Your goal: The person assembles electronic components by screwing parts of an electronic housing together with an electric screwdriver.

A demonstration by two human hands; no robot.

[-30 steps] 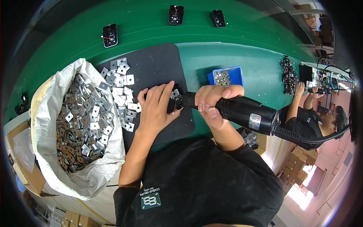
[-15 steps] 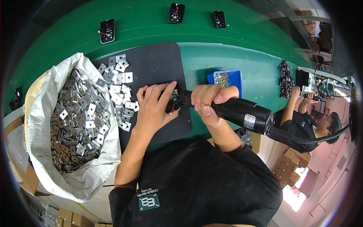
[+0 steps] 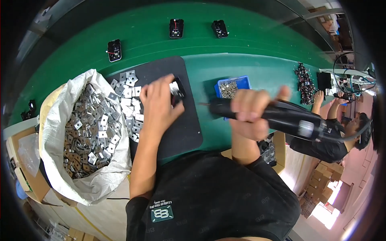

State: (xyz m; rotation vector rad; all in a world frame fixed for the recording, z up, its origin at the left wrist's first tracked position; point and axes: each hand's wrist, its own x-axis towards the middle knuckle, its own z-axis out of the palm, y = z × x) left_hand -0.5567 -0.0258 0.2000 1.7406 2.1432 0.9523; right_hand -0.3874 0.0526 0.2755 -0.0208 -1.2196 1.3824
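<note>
My left hand [image 3: 157,106] grips a small black plastic housing [image 3: 179,89] over the black mat [image 3: 187,128]; its fingers cover much of it, and a silvery part shows on it. In my right hand [image 3: 251,114] is a black electric screwdriver [image 3: 287,120], blurred by motion. The screwdriver's bit points left, apart from the housing, near the blue bin [image 3: 244,82] of small screws [image 3: 228,89]. Square metal plates with holes [image 3: 128,94] lie loose on the mat, beside my left hand.
A white woven sack [image 3: 52,136] full of metal plates [image 3: 90,132] stands at the left. Open black housings [image 3: 176,29] lie on the green surface [image 3: 144,36] at the back. Far right are a heap of small dark parts [image 3: 304,84] and a co-worker's arm [image 3: 317,102].
The screwdriver has pulled away from the housing to the right, with my right hand. My left hand has tilted the housing up, still holding it. The whole view has shifted slightly.
</note>
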